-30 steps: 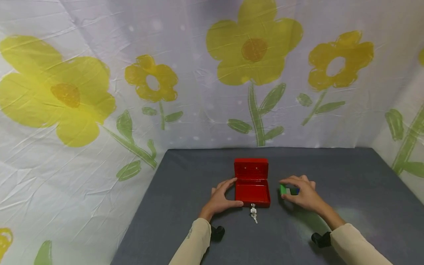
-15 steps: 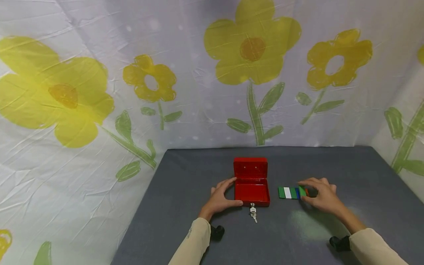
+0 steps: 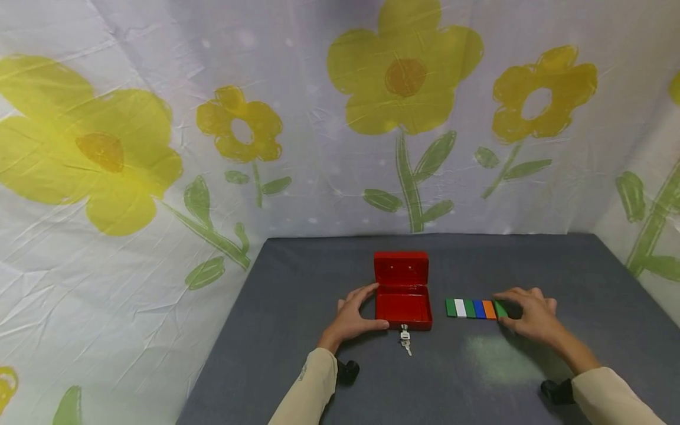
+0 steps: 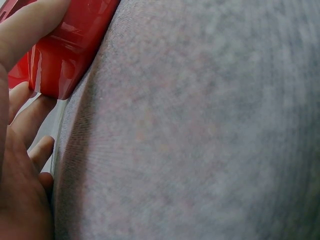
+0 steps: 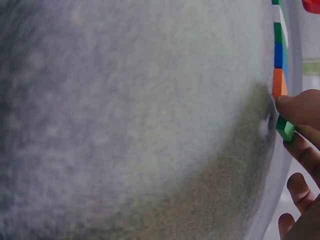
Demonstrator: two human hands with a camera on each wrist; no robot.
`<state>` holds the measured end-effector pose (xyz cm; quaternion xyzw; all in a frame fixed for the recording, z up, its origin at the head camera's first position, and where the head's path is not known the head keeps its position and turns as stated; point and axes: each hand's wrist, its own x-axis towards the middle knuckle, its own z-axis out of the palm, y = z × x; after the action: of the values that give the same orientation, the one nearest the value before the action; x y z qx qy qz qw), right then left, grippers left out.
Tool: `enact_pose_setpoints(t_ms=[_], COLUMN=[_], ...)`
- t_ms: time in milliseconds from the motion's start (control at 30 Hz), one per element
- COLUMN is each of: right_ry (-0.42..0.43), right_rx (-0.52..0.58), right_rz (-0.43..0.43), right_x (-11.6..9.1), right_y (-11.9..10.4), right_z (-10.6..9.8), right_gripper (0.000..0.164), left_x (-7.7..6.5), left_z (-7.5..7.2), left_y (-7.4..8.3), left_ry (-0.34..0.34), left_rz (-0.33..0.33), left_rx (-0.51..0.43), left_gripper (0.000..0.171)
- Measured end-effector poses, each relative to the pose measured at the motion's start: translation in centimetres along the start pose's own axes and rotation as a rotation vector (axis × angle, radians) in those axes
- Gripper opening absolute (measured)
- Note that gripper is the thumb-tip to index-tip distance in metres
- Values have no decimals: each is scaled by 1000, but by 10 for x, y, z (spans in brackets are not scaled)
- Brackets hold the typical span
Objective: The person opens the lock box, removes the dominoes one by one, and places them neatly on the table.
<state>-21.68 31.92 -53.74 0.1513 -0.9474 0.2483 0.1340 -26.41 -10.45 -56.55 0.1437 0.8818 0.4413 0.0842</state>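
Coloured tiles (image 3: 473, 309) lie in a flat row on the grey table (image 3: 297, 277), just right of the open red box (image 3: 402, 298). The right hand (image 3: 531, 316) pinches the last green tile (image 3: 500, 309) at the row's right end, thumb and fingers curled round it. The left hand (image 3: 353, 316) cups the box's left side, fingers bent against it. Keys (image 3: 405, 340) hang from the box's front lock.

Head view from above and behind both hands, facing forward and down across the grey surface (image 3: 319, 265) to the flowered backdrop (image 3: 159, 118), left wrist view pressed close beside the red box (image 4: 65, 55) (also central in the head view), right wrist view skimming the surface, blurred, probably sharing the coloured blocks (image 5: 280, 65)
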Motion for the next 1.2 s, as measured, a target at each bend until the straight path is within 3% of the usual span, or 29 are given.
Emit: enact_pose_setpoints(t_ms=[333, 733, 1100, 1200], right_ry=[-105, -105, -121, -100], right_rx=[-23, -26, 37, 57], right_rz=[54, 71, 90, 82], right_x=[3, 1, -8, -10], right_y=[0, -1, -11, -14], right_z=[-2, -8, -6, -5], right_gripper=[47, 54, 59, 59], left_x=[-1, 3, -5, -9], left_z=[2, 2, -3, -7], left_y=[1, -3, -6, -10], left_ry=[-9, -28, -34, -39], left_rz=[-1, 29, 17, 53], left_rx=[-4, -6, -128, -212], left_gripper=[92, 95, 94, 87])
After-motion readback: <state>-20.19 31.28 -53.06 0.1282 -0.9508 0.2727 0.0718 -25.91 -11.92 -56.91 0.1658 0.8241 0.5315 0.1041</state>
